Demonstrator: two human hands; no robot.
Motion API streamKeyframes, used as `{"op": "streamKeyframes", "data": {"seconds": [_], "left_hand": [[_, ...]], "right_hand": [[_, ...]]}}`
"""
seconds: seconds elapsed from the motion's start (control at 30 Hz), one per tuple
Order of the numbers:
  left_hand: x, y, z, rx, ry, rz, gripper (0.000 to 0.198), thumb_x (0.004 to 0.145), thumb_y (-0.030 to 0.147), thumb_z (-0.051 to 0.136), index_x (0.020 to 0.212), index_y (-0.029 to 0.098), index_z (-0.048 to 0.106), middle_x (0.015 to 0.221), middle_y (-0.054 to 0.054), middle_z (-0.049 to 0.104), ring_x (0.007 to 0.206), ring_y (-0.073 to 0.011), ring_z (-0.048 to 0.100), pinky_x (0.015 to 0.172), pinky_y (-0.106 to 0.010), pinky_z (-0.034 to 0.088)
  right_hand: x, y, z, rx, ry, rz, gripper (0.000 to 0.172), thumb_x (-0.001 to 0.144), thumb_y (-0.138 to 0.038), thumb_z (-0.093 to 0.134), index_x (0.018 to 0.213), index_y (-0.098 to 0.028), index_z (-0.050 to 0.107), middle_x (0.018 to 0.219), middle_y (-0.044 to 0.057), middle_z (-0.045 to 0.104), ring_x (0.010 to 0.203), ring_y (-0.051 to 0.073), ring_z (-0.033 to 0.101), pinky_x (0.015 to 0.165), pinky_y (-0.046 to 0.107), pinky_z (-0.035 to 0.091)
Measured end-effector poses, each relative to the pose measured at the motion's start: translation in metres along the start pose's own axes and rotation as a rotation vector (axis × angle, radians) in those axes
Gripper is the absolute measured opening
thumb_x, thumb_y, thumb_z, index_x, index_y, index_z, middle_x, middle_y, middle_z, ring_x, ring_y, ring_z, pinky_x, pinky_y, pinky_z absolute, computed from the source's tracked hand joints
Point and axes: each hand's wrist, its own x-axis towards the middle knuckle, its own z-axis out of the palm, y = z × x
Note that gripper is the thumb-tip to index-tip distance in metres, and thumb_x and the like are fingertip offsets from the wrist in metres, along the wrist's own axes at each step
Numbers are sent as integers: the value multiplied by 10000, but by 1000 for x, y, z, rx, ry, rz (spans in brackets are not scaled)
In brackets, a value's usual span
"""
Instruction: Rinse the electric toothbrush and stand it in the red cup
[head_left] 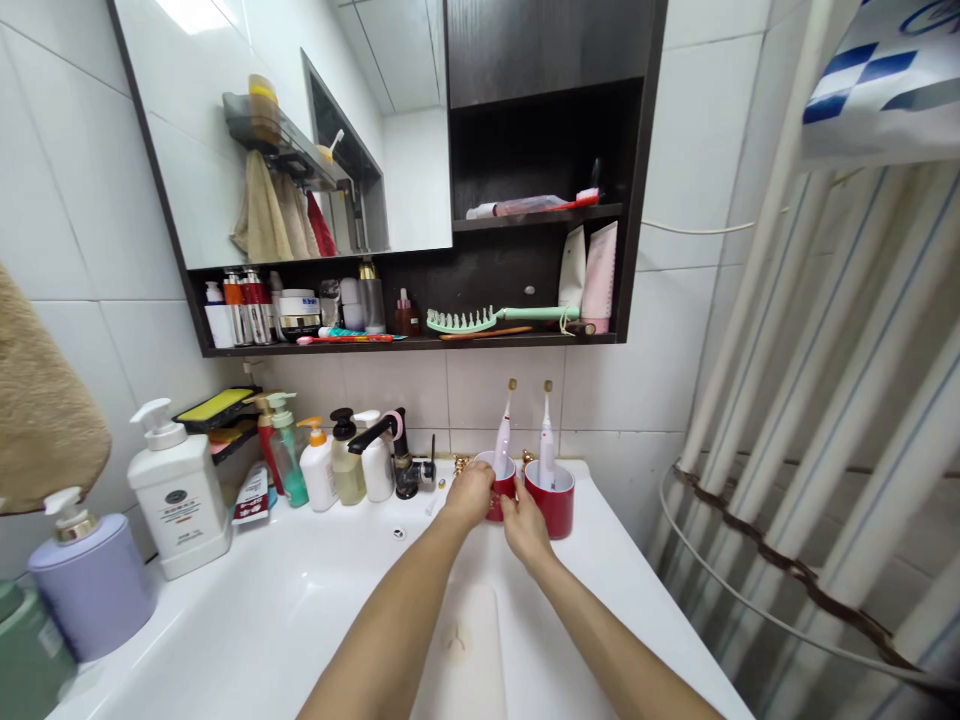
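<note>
Two red cups with white insides stand side by side at the back right of the white sink. The left red cup [496, 508] holds a pale electric toothbrush [503, 440], head up. Another electric toothbrush [547, 445] leans in the right red cup [559, 508]. My left hand [471, 496] is closed around the left side of the left cup. On that cup's other side, my right hand [526, 525] presses its fingers to the wall, its back close to the right cup.
A black faucet [405, 465] rises left of the cups. Several pump bottles [345, 458] line the sink's back-left rim, with a large white bottle [180, 500] nearer. Above hangs a dark mirror cabinet [540, 270] with a green hairbrush [480, 318]. White pipes [810, 450] run along the right.
</note>
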Motion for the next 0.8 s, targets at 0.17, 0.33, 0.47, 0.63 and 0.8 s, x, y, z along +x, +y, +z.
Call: {"op": "streamKeyframes", "data": {"seconds": [0.17,0.33,0.47,0.63,0.8], "left_hand": [[-20,-2,0,-22,147,39,340,596,63,400,921,121,482,1077,-93,412,1001,-182,326,830,-292,253],[-56,14,-18,-618,395,-168,507,608,87,426,1098,155,317,632,22,478,610,-93,455,640,-241,358],[-86,45,-49,-1198,321,-29,763,583,132,501,1201,195,58,527,79,423,460,-48,396,518,-194,340],[-109,68,-68,-1414,184,102,869,540,176,580,1199,225,15,513,87,442,441,-44,397,481,-194,320],[-113,70,-73,-1521,189,-64,485,567,456,503,919,134,415,435,61,445,361,-41,370,394,-178,258]], "right_hand": [[-11,-1,-7,66,23,-1,506,661,-229,324,1133,-44,332,1083,142,452,984,211,421,812,291,324],[-32,-20,-24,195,32,-93,571,634,-250,372,1175,-109,259,624,2,508,568,139,488,588,262,394],[-54,-56,-43,404,-23,-250,621,647,-235,363,1211,-228,105,524,-80,387,453,76,391,484,195,368],[-83,-89,-56,833,-235,-335,685,611,-176,440,1199,-275,101,504,-104,383,417,53,351,423,173,327],[-87,-92,-60,908,-126,-186,267,654,-378,414,841,-195,468,453,-85,375,363,47,348,375,180,297]]}}
